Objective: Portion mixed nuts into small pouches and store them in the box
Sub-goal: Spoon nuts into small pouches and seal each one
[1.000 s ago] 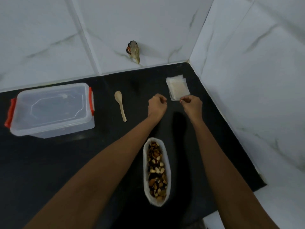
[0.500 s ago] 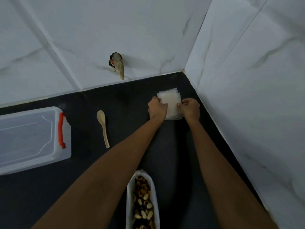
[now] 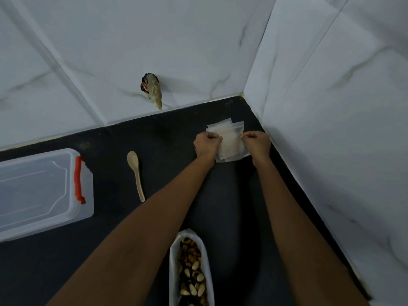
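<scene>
Both your hands are at the far right corner of the black counter (image 3: 167, 133), working on the stack of pouches (image 3: 230, 141) that lies flat there, close to where the two white marbled walls (image 3: 198, 51) meet. Your left hand (image 3: 207, 144) is curled at the stack's left edge, fingers tucked in and gripping the plastic. Your right hand (image 3: 257, 144) is curled at the right edge, thumb and fingertips pinching the top of the pile. The plastic is clear and the layers overlap, so it seems you hold only the top pouch, but you could have more than one.

The wooden spoon (image 3: 135, 171) lies untouched on the counter to the left of your left forearm, bowl pointing away from you. Further left sits the clear box (image 3: 44, 191) with its lid on and a red clasp (image 3: 78, 180) on the side facing the spoon. It is well apart from the pouches.

Between your forearms, at the near edge of the view, stands the white tub (image 3: 173, 261) of mixed nuts (image 3: 192, 274), open at the top and partly cut off by the frame.
</scene>
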A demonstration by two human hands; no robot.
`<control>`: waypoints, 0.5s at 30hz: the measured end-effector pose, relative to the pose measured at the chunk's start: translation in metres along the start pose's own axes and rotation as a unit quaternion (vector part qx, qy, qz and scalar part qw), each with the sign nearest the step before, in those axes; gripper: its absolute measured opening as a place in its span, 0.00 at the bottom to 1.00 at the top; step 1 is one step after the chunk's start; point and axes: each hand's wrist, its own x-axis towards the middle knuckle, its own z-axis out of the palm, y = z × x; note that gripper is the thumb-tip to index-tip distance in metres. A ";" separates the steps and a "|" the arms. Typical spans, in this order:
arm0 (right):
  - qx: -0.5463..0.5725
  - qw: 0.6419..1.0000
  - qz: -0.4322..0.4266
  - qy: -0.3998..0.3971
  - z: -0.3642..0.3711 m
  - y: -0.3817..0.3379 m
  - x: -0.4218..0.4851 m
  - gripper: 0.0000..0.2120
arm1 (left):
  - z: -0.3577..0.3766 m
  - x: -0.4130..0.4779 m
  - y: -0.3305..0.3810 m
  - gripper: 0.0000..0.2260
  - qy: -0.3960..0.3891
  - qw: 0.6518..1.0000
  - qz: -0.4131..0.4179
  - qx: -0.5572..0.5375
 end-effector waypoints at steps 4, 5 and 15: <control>0.031 0.999 0.007 -0.027 -0.009 -0.010 -0.013 0.07 | -0.008 -0.010 0.005 0.03 -0.015 0.999 0.015 -0.047; 0.039 0.999 0.011 -0.035 -0.012 -0.013 -0.019 0.07 | -0.012 -0.014 0.006 0.02 -0.023 0.998 0.017 -0.058; 0.124 0.985 0.018 -0.116 -0.028 -0.032 -0.124 0.08 | -0.093 -0.097 0.004 0.08 -0.075 0.980 0.063 -0.176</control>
